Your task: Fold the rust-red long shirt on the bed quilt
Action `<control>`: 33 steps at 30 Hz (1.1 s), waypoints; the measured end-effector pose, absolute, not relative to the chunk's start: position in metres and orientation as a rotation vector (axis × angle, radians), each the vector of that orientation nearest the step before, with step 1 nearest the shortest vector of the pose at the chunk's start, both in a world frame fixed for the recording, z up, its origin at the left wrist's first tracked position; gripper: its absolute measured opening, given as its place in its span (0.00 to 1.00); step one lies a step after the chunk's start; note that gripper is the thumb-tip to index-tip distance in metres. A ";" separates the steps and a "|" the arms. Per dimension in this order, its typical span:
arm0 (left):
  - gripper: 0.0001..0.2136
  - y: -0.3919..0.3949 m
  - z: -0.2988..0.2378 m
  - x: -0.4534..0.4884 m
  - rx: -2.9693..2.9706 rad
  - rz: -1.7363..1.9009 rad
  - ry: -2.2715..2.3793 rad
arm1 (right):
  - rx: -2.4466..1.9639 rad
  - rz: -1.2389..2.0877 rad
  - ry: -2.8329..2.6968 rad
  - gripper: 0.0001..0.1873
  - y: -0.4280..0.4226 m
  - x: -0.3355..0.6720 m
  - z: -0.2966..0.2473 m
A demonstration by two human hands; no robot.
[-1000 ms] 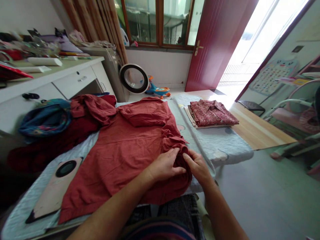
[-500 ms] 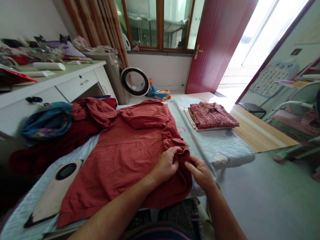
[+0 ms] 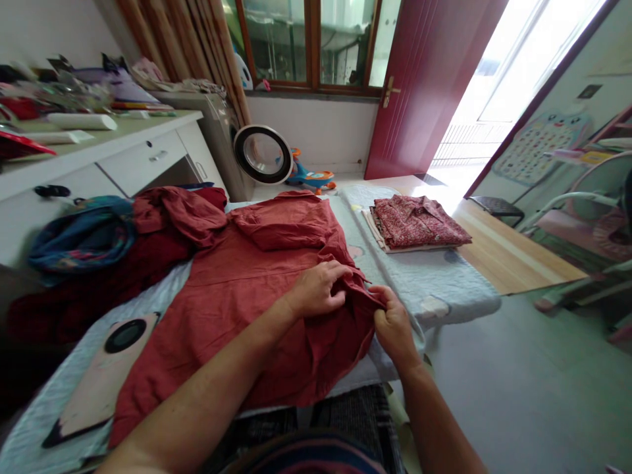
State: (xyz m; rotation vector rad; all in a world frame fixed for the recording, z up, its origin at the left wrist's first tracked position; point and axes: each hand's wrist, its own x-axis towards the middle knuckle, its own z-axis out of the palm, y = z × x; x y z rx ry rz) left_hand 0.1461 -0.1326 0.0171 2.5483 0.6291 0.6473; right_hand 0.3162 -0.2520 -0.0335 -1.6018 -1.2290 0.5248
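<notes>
A rust-red shirt [image 3: 237, 289] lies spread on a pale quilted table cover [image 3: 429, 276]. My left hand [image 3: 318, 288] rests on the shirt's right side, fingers curled and pinching a bunched fold of its cloth. My right hand [image 3: 392, 322] grips the shirt's right edge just beside it, at the table's near right corner. The two hands are a short way apart with the gathered cloth between them.
A folded patterned red garment [image 3: 417, 224] sits at the far right of the cover. Dark red and blue clothes [image 3: 89, 243] are heaped at the left. A flat board with a round hole [image 3: 106, 365] lies near left. A cluttered desk [image 3: 99, 141] stands left.
My left hand moved up and left along the shirt's bunched side, and my right hand shifted slightly outward, so the gathered cloth is now pulled flatter between them.
</notes>
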 end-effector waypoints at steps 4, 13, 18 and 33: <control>0.27 -0.132 0.010 0.145 2.748 0.581 0.810 | -1.594 0.591 -1.217 0.17 -0.243 0.313 -0.032; 0.16 -0.124 0.003 0.149 2.627 0.793 0.939 | -1.880 0.255 -1.574 0.12 -0.219 0.306 -0.021; 0.16 -0.103 0.003 0.150 2.512 0.681 0.757 | -1.679 0.262 -1.546 0.13 -0.198 0.318 -0.022; 0.10 -0.048 -0.021 0.139 1.369 0.938 0.965 | -1.453 0.820 -1.299 0.15 -0.142 0.335 -0.030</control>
